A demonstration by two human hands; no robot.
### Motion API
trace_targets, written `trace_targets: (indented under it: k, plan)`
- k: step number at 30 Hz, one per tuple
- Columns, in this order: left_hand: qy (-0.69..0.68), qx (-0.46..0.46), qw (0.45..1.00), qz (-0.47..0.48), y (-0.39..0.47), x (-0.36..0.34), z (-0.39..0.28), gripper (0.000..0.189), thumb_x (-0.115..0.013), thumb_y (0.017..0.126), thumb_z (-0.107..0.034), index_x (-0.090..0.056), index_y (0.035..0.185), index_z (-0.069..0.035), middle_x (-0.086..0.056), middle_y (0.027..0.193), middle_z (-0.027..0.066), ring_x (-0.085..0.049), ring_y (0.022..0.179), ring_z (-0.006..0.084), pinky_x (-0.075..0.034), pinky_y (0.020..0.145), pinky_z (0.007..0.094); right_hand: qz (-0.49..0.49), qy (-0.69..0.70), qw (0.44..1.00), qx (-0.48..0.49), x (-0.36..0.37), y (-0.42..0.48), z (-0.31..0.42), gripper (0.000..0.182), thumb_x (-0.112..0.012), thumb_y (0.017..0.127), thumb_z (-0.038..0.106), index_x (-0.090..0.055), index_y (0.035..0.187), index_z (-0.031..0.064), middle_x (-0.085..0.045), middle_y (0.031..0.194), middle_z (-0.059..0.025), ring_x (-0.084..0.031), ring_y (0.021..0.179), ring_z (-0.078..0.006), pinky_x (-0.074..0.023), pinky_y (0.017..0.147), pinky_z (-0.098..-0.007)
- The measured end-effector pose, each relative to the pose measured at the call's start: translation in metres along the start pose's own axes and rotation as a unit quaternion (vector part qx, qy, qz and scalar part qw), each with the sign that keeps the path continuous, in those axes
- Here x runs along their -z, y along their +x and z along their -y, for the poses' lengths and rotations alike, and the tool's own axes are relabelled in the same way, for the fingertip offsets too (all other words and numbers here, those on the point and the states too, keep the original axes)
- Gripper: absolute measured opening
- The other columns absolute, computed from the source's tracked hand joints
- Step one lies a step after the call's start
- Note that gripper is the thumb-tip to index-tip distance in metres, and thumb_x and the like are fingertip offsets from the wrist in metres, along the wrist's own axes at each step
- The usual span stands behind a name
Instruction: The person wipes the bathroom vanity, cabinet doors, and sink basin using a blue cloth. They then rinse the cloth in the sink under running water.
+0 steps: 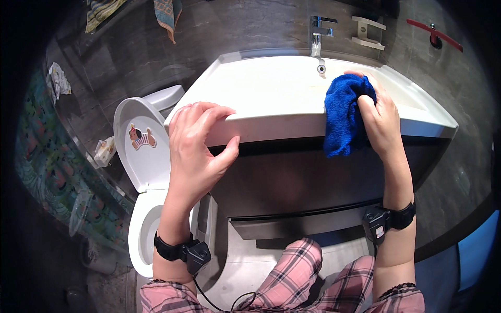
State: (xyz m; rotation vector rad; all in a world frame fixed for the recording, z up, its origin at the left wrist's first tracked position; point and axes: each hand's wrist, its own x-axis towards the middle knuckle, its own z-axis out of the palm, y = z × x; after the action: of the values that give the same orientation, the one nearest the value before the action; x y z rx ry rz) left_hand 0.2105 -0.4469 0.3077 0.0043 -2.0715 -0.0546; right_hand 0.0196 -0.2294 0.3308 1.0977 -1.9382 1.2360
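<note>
My right hand (377, 113) grips a blue cloth (344, 113) that lies over the front rim of a white washbasin (274, 84), right of the middle; part of the cloth hangs down in front of the dark cabinet (289, 176). Fingers spread and holding nothing, my left hand (199, 144) rests its fingertips on the basin's front edge near the left corner, with the thumb below the edge. A chrome faucet (316, 41) stands at the back of the basin, above a small round overflow hole (321, 69).
A toilet (137, 231) with its lid (137, 137) raised stands left of the basin. On the back wall are a white holder (368, 33), a red squeegee (434, 34) and a hanging patterned towel (168, 17). A patterned curtain (51, 176) hangs at the far left.
</note>
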Motion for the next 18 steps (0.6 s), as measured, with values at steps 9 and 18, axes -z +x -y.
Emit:
trace_targets:
  k: [9,18]
  plan:
    - [-0.001,-0.003,1.0,-0.021,0.0,-0.002,-0.002,0.028,-0.07,0.065,-0.02,-0.061,0.089,-0.009,-0.056,0.088,0.0046,-0.053,0.087,0.0234,-0.035,0.088,0.0361,0.006,0.015,1.0,0.019,0.001,0.002,-0.007,0.04,-0.04,0.08,0.013,-0.059,0.115,0.0061,-0.063,0.097,-0.0102,-0.059,0.09,-0.0208,-0.044,0.086,-0.0299]
    - [-0.003,0.034,0.999,-0.01,-0.002,-0.003,-0.004,0.029,-0.069,0.066,-0.02,-0.062,0.092,-0.008,-0.057,0.089,0.0053,-0.054,0.091,0.0238,-0.035,0.094,0.0384,0.015,0.195,0.98,-0.039,0.008,0.003,-0.01,0.037,-0.04,0.083,0.013,-0.059,0.114,0.0048,-0.063,0.096,-0.0071,-0.059,0.089,-0.0165,-0.0449,0.084,-0.0303]
